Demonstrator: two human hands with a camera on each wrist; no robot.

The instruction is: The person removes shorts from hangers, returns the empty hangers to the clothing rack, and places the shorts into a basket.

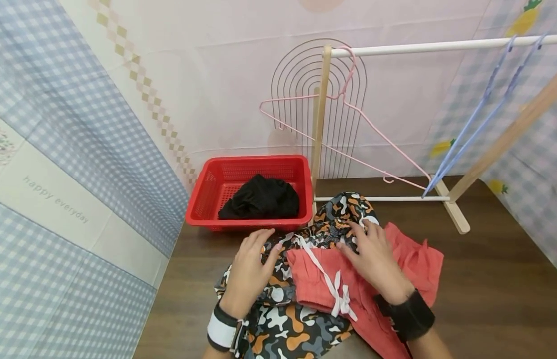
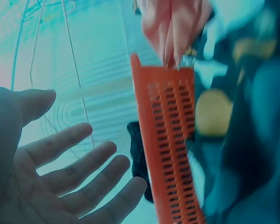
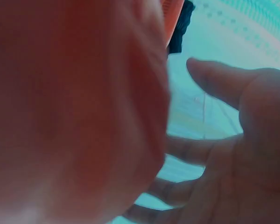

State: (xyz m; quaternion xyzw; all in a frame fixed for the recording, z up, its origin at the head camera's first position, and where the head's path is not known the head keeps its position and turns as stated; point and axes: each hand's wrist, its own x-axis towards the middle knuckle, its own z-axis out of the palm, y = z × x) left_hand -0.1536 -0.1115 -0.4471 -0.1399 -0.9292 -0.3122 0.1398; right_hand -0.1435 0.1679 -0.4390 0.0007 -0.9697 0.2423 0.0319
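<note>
A coral-red garment (image 1: 320, 279) with a tied white drawstring (image 1: 334, 294) lies across a camouflage-patterned garment (image 1: 287, 331) in black, grey, orange and white. Over the left part of the pile hovers my left hand (image 1: 250, 271), its fingers spread and holding nothing, as the left wrist view also tells. On the other side, my right hand (image 1: 372, 257) hangs above the coral garment with spread fingers. In the right wrist view the coral cloth (image 3: 79, 112) hides some of its fingertips, so contact cannot be judged.
A red plastic basket (image 1: 195, 214) holding a black cloth (image 1: 262, 198) stands behind the pile. To its right is a rack with a white rail (image 1: 417, 48), bearing a pink hanger (image 1: 377, 130) and blue hangers (image 1: 480, 112). A gingham curtain (image 1: 81, 75) borders the left side.
</note>
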